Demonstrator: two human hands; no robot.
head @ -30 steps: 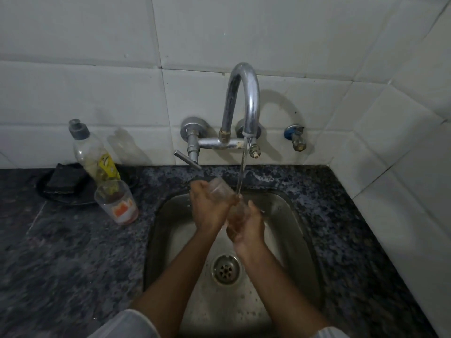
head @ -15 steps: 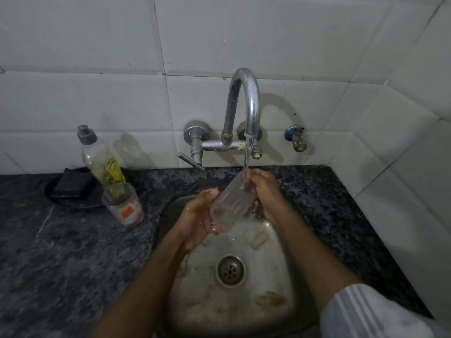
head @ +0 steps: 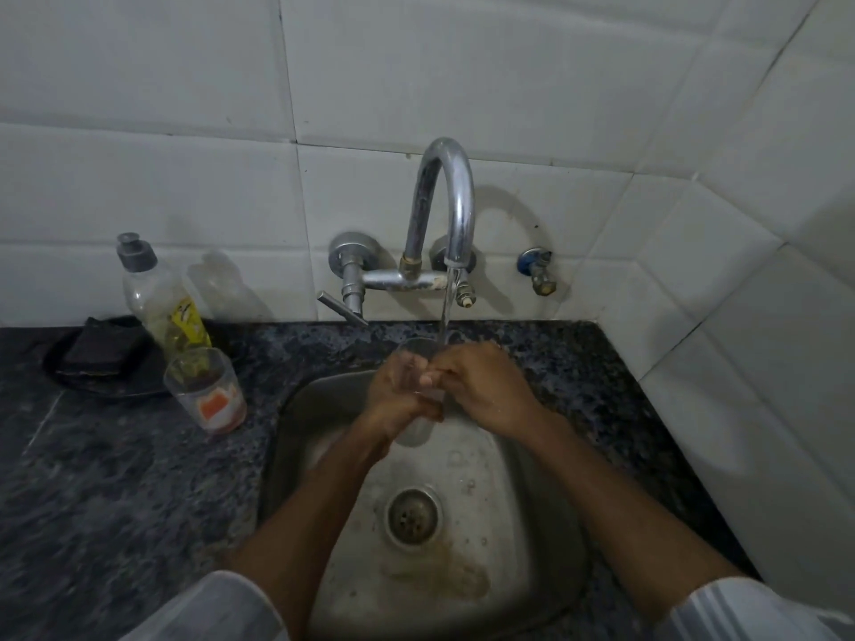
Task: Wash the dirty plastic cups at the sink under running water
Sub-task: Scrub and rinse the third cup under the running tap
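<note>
A clear plastic cup [head: 418, 431] stands nearly upright over the steel sink [head: 546, 515], its rim under the thin stream from the chrome tap [head: 446, 201]. My left hand [head: 398, 395] wraps around its side. My right hand [head: 481, 386] grips the rim, with fingers over or in the mouth. Most of the cup is hidden by both hands. A second clear cup [head: 206, 388] with an orange label and brown residue stands on the dark counter left of the sink.
A dish-soap bottle [head: 159, 296] with a grey cap stands behind the second cup. A dark sponge [head: 99, 351] lies on a black dish at far left. The drain [head: 412, 515] sits mid-sink. White tiled walls close the back and right. A small valve [head: 536, 270] sticks out.
The cup has gone from tilted on its side to nearly upright under the stream. My right hand moved from the far side onto the rim, and both hands closed in.
</note>
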